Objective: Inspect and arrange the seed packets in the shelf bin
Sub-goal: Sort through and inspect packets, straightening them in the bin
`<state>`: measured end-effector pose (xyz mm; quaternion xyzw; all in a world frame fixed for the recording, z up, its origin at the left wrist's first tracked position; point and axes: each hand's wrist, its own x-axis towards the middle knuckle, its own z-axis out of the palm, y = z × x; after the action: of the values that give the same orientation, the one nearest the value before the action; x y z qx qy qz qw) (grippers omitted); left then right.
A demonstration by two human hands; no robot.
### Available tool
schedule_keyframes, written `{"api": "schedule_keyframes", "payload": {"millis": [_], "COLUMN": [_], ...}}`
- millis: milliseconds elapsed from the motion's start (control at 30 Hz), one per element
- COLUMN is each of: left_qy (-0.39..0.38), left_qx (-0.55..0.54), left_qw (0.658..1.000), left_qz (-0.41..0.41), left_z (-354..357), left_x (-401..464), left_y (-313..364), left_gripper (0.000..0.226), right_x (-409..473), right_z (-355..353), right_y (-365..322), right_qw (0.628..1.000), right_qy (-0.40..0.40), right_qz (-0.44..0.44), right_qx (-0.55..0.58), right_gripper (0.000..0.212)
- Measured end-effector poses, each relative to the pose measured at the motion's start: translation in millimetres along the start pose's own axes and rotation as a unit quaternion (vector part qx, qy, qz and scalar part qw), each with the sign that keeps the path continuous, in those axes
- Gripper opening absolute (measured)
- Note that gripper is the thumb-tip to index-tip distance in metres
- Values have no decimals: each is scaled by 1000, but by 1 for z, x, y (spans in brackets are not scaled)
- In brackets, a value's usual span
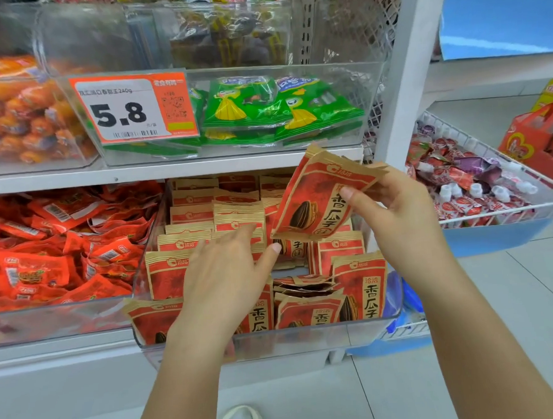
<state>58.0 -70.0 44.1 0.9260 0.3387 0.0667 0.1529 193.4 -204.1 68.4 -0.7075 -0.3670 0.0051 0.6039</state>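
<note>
Right hand (394,216) pinched 1 red-and-tan seed packet (319,194), tilted, above the clear shelf bin (307,339). Left hand (227,272) was relaxed, fingers straight, resting on the packets in the bin (359,285). Green packets (263,107) sat in the bin above, behind a 5.8 price tag (132,108).

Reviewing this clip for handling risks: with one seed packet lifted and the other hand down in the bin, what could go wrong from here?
1. The right hand pinches the lifted packet only at its upper edge, tilted above the bin; it could slip and land askew.
2. The left hand rests on the upright packets; pressing could topple the rows.
3. Some packets already lie flat mid-bin and may get buried.
</note>
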Motion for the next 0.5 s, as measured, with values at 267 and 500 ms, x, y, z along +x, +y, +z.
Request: {"api": "schedule_keyframes", "payload": {"millis": [267, 500], "left_qy": [-67, -66], "left_qx": [78, 65], "left_qw": [994, 995], "left_qz": [32, 28], "left_z": [5, 5], "left_x": [8, 9], "left_y": [-5, -6], "left_gripper": [62, 61], "right_x": [12, 11], "right_z": [22, 42], "right_y": [41, 54], "right_qw": [992, 933], "right_qy": [-44, -94], "right_qz": [78, 81], "right_qx": [-84, -338], "right_gripper": [24, 20]}}
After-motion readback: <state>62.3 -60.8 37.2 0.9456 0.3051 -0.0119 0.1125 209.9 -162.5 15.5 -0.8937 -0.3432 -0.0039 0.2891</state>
